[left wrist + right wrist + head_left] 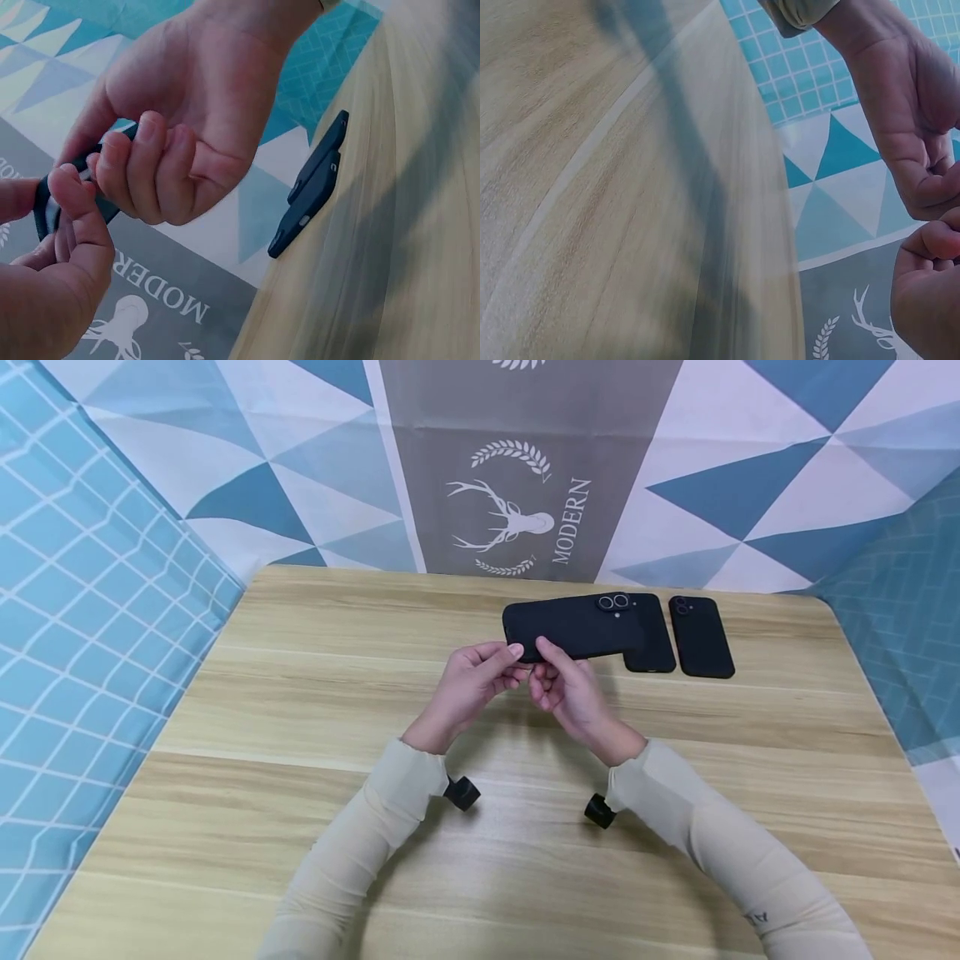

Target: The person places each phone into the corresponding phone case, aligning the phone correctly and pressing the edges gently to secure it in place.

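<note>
A black phone (558,622) with two ringed camera lenses is held above the far part of the table, back facing up and tilted slightly. My left hand (480,672) pinches its near left corner between thumb and curled fingers. Close beside it, my right hand (573,689) grips the near long edge, thumb on top. In the left wrist view the dark rim (46,214) of the phone shows between both hands, like the edge of a case. The phone lies outside the right wrist view, where only my hands show at the right.
A second black phone-shaped piece (652,643) lies on the wooden table (300,710), partly covered by the held phone in the head view. To its right lies a smaller black phone (702,635) with camera lenses. A patterned cloth (510,468) hangs behind the table.
</note>
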`<state>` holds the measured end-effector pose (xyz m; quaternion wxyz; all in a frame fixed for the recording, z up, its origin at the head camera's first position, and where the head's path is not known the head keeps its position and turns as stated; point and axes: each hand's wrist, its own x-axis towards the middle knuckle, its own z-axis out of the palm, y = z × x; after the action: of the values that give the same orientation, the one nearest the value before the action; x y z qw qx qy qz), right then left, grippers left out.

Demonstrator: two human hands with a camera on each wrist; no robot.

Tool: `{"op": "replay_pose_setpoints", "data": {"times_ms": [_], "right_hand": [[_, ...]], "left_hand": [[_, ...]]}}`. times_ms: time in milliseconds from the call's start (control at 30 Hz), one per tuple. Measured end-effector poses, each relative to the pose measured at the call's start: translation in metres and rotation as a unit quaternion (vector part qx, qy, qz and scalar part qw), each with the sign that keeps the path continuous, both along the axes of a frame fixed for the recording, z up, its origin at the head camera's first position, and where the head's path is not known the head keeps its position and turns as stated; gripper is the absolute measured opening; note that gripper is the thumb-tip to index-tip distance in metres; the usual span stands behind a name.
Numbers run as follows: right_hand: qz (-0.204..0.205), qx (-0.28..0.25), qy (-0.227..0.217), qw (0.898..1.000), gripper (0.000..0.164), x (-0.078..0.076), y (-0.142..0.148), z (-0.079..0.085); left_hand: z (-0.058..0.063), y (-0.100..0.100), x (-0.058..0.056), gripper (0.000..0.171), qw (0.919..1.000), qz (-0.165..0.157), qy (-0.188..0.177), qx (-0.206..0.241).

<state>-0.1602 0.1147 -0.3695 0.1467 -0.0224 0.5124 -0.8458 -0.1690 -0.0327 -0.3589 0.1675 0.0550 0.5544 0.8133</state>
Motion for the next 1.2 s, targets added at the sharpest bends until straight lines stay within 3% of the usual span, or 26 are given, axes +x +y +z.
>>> {"op": "replay_pose_setpoints", "data": {"times_ms": [300, 600, 867, 1000, 1200], "right_hand": [[-0.002, -0.011, 0.004, 1.0, 0.045, -0.004, 0.003, -0.003], [0.014, -0.029, 0.05, 0.998, 0.05, -0.006, 0.01, -0.001], [0.037, -0.042, 0.052, 0.997, 0.049, -0.004, 0.014, -0.001], [0.056, -0.047, 0.062, 0.995, 0.05, -0.003, 0.015, -0.002], [0.068, -0.05, 0.053, 0.995, 0.045, -0.002, 0.017, -0.003]], "left_hand": [[-0.002, 0.003, 0.003, 0.009, 0.9999, -0.007, -0.011, 0.003], [-0.004, 0.004, 0.004, 0.008, 0.9981, -0.058, -0.008, 0.02], [-0.006, 0.003, 0.006, 0.012, 0.9966, -0.079, -0.021, 0.013], [-0.006, 0.0, 0.004, 0.017, 0.9962, -0.075, -0.04, 0.02], [-0.004, -0.007, -0.003, 0.023, 0.9968, -0.043, -0.046, 0.05]]}}
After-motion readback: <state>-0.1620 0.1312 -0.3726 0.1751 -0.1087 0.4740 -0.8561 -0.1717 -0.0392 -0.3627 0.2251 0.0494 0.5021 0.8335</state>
